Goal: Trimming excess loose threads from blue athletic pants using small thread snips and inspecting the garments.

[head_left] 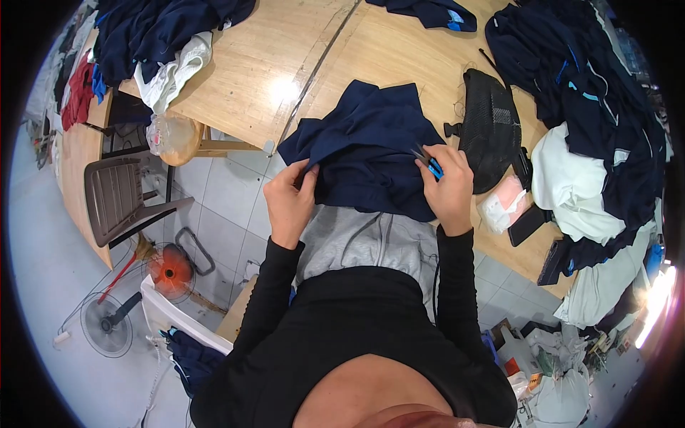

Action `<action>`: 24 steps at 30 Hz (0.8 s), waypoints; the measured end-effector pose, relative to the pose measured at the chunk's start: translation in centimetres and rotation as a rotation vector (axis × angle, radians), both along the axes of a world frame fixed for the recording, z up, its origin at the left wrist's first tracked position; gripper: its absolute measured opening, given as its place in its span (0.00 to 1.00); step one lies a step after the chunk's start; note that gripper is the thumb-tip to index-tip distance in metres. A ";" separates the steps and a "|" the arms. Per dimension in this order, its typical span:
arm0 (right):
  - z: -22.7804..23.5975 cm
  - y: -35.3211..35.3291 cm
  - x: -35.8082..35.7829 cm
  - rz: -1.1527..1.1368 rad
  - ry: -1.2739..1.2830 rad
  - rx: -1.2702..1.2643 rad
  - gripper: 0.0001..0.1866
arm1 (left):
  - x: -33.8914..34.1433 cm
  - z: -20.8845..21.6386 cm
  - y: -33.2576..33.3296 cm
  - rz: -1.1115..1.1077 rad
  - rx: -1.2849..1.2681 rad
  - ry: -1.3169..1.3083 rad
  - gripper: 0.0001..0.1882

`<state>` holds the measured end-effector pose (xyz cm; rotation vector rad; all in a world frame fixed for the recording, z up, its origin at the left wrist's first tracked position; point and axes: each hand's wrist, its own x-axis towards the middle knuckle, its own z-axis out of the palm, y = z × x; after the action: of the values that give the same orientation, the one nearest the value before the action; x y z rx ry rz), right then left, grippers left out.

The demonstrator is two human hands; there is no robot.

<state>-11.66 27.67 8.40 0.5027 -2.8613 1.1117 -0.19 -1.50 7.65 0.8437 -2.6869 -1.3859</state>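
Observation:
A dark navy garment (364, 135) lies bunched at the near edge of the wooden table, its lower part hanging over my lap. My left hand (291, 200) pinches the garment's left side between thumb and fingers. In my right hand (449, 185) is a pair of small thread snips (436, 168) with blue handles, their dark tips over the garment's right side. Whether the right fingers also grip the cloth, I cannot tell.
Right of the garment lie a black mesh bag (489, 128), a pink-and-white packet (503, 203) and a black phone (529, 225). Navy clothes (549, 50) and white cloth (571, 185) pile up farther right. More navy clothes (150, 36) cover the far left. A brown chair (114, 200) stands at left.

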 end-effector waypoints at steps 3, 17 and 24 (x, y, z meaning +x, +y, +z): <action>-0.5 0.9 0.3 -0.012 -0.069 -0.058 0.14 | -0.8 0.4 0.1 0.160 0.700 0.015 0.19; 5.2 7.3 0.3 -0.383 -0.801 -1.369 0.09 | -3.5 8.3 -1.7 0.623 1.099 0.126 0.09; 8.1 6.8 0.4 -0.433 -0.612 -1.357 0.08 | -3.0 8.4 -3.0 0.049 1.170 0.188 0.14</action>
<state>-11.27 34.44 16.50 -0.5687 -1.5633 2.8383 -3.23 -4.54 16.03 0.6675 -1.5042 -2.8183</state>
